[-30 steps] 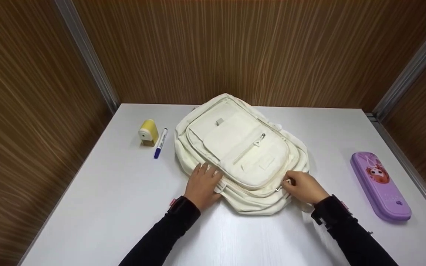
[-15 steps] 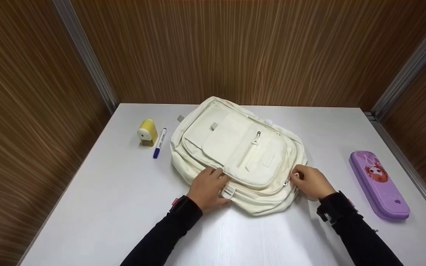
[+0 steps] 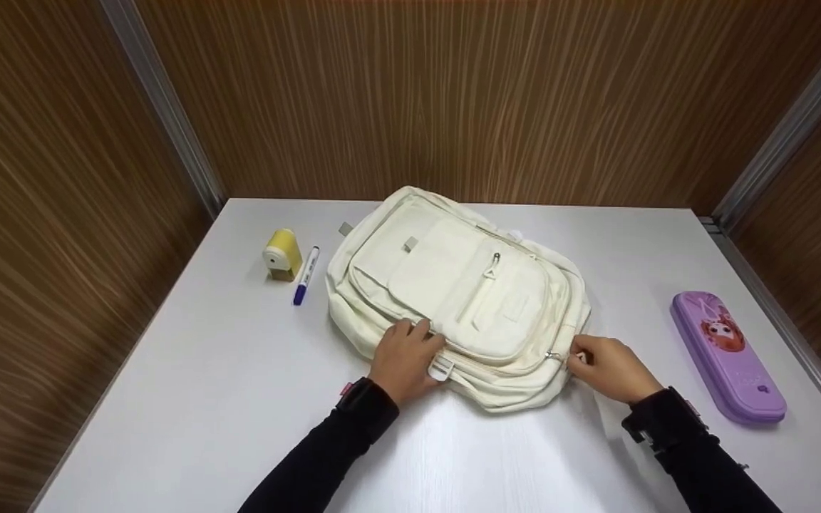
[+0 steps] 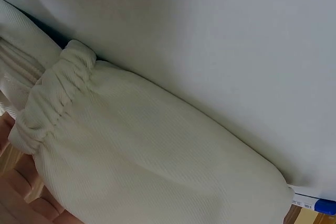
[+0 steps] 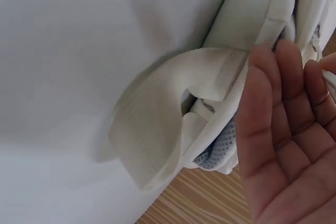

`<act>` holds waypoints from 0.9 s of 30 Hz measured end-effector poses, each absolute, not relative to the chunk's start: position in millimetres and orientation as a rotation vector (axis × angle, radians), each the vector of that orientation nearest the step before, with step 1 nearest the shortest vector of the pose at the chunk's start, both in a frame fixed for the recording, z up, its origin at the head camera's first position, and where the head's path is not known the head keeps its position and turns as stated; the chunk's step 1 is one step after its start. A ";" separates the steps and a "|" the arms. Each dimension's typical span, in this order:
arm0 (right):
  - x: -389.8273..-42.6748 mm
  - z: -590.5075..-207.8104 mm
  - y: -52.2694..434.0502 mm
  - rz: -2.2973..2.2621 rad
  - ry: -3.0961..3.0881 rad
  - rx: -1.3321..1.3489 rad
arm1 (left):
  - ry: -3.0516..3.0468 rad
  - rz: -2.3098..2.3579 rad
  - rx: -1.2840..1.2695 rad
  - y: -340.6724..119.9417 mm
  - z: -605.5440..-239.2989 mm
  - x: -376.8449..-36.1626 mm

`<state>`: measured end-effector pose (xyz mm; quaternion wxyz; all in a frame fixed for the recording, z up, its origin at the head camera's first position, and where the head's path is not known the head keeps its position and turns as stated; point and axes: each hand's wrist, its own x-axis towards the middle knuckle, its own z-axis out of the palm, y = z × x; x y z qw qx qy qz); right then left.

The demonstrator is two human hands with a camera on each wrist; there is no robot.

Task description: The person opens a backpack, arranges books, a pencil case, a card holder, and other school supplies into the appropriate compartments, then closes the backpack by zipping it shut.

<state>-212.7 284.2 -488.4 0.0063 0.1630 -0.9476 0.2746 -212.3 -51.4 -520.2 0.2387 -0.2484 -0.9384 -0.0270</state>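
A cream backpack (image 3: pixel 496 306) lies flat on the white table, front pockets facing up, tilted across the view. My left hand (image 3: pixel 405 360) holds its near side, fingers over the top beside a white strap buckle (image 3: pixel 442 368). In the left wrist view, the gathered side pocket (image 4: pixel 152 145) shows beside part of that hand. At the lower right corner, my right hand (image 3: pixel 613 368) pinches a metal zipper pull (image 3: pixel 553 355) between thumb and forefinger. The right wrist view shows a loose strap (image 5: pixel 149 116) hanging by the open palm side of the right hand.
A yellow pencil sharpener (image 3: pixel 283 254) and a white marker with a blue cap (image 3: pixel 306 276) are left of the backpack. A purple pencil case (image 3: pixel 730 356) with a cartoon picture lies at the right. Wood-grain panels (image 3: pixel 453 100) enclose the table's back and sides.
The backpack has shifted slightly left and turned a little. My right hand has moved right with the zipper pull. My left hand has moved slightly right along the bag's side.
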 end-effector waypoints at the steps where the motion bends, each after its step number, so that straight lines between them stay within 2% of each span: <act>1: -210.6 -487.2 283.2 0.859 -2.959 0.523 | -2.576 -0.074 -0.667 -49.8 -519.9 -211.9; 17: -187.7 -483.6 243.2 0.765 -2.921 0.755 | -2.633 -0.082 -0.486 -22.2 -521.8 -205.0; 27: -188.3 -478.9 210.5 0.578 -2.840 0.670 | -2.617 -0.132 -0.439 -15.4 -524.1 -202.8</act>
